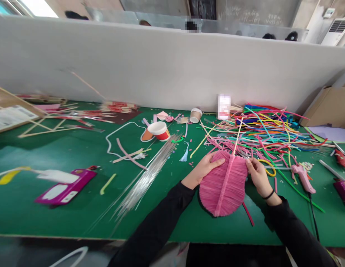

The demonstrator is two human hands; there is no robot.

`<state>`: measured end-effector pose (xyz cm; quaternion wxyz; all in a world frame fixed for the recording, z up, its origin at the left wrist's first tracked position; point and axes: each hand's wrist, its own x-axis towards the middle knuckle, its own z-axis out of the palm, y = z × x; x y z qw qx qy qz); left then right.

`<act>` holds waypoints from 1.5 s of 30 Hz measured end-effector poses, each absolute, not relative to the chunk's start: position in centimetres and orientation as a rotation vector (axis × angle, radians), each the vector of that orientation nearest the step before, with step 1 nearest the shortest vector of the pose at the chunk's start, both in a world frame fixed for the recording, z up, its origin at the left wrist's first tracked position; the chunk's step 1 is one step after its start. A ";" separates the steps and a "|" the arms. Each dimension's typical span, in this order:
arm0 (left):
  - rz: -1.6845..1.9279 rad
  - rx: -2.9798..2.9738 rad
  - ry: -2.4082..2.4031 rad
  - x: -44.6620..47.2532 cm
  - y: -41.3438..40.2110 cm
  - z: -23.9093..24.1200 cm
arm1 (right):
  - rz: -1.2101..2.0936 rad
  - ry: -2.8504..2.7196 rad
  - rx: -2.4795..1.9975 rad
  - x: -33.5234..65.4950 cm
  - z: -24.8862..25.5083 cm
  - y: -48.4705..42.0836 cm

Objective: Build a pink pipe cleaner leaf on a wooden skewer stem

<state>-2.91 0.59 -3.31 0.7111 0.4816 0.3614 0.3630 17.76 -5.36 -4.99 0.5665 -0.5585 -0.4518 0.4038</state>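
1. Head view, the work: a pink leaf-shaped piece of pipe cleaners lies flat on the green table, near its front edge. The left hand lies with fingers spread over the piece's upper left edge. The right hand pinches its upper right edge between thumb and fingertips.
2. Doing it well, as I judge it: keep the left palm pressing the piece flat so the ribs stay even about the central spine. Let the right fingers work only the edge, without tugging at the thin stem that runs up into the pile.
3. Surface: a tangle of loose coloured pipe cleaners lies just behind the hands, with a pink glue gun to the right. A bundle of thin wires, a red paper cup and a magenta card pack lie to the left.
4. Room: a white partition runs behind the table, heads showing beyond it. A cardboard box sits at far right.
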 end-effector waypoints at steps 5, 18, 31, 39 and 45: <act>0.831 1.085 0.794 -3.0 0.8 -3.5 | 1.015 -0.958 -1.340 17.6 -4.9 -5.3; 0.839 1.017 0.748 -3.0 0.9 -3.5 | 0.912 -1.176 -1.302 17.6 -5.1 -5.7; 0.894 0.996 0.768 -2.8 0.6 -2.8 | 0.960 -1.168 -1.303 17.3 -4.7 -5.7; 0.907 0.976 0.782 -2.8 0.6 -2.5 | 0.938 -1.223 -1.300 17.4 -5.0 -5.9; 0.906 0.972 0.785 -2.8 0.5 -2.4 | 0.950 -1.237 -1.296 17.5 -5.4 -5.8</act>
